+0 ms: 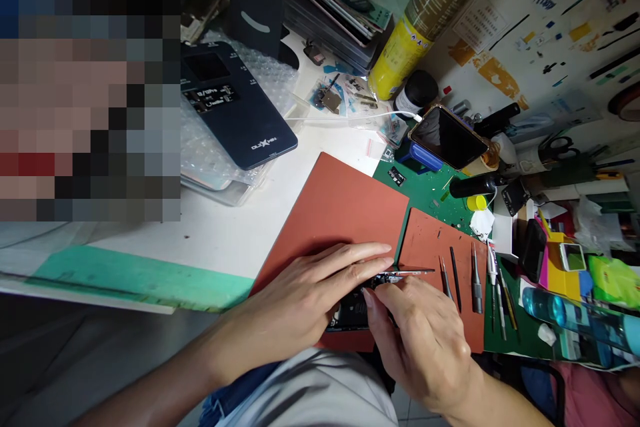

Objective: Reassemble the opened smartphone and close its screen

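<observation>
An opened phone point(353, 313) with dark inner parts lies on the near edge of the red-brown mat point(345, 200). My left hand point(320, 287) reaches across it from the left, fingers long and close together, gripping it at its far side; the thumb is hidden. Over the phone's right part, my right hand point(425, 333) is closed, thumb and forefinger bent inward in a pinch. What those fingers hold, if anything, is hidden. A thin, shiny strip point(413, 271) sticks out past the fingertips along the phone's far side; its kind is unclear.
Tweezers point(477, 280) and several slim tools lie on a second red-brown mat point(425, 233). Beyond stand a propped phone point(450, 137) on a white cable and a yellow spray can point(400, 57). A dark flat device point(240, 107) rests on bubble wrap at left. A person's pink sleeve point(585, 393) shows lower right.
</observation>
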The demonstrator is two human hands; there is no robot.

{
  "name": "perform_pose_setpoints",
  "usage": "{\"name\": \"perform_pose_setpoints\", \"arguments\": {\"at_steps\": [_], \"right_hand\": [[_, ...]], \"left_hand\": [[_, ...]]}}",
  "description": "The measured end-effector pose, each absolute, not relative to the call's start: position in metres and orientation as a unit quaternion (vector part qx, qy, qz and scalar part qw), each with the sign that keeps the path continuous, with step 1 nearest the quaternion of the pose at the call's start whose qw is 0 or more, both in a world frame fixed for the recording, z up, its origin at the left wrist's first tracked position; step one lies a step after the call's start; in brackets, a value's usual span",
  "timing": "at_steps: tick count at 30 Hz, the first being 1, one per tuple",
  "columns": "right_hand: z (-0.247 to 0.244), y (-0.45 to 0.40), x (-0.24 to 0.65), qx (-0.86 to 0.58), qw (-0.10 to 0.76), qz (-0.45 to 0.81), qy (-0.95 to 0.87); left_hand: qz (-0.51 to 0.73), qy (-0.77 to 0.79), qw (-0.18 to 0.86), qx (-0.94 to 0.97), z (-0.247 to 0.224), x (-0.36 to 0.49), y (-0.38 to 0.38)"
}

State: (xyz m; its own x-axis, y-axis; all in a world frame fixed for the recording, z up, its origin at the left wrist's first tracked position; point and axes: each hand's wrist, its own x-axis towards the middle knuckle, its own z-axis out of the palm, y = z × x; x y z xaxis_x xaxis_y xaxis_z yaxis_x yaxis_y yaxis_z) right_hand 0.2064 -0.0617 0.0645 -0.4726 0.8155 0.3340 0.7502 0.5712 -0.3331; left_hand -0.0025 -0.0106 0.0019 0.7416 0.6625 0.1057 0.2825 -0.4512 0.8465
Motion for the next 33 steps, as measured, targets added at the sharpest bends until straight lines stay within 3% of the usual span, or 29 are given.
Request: {"name": "perform_pose_setpoints", "arguments": {"at_steps": [15,26,33], "right_hand": [[0.065,-0.065,0.207,-0.474,0.244,0.08,-0.842],[0.058,-0.11,0.217,-0.624,0.404,0.124,-0.657],[0.084,-0.129,0.267,-0.692,0.538,0.174,-0.448]], "left_hand": [[0.226,0.291,0.419,0.83,0.001,-0.002,-0.011],[0.216,0.297,0.401,0.839,0.003,-0.002,-0.01],[0.188,0.316,0.374,0.851,-0.011,-0.008,-0.015]]}}
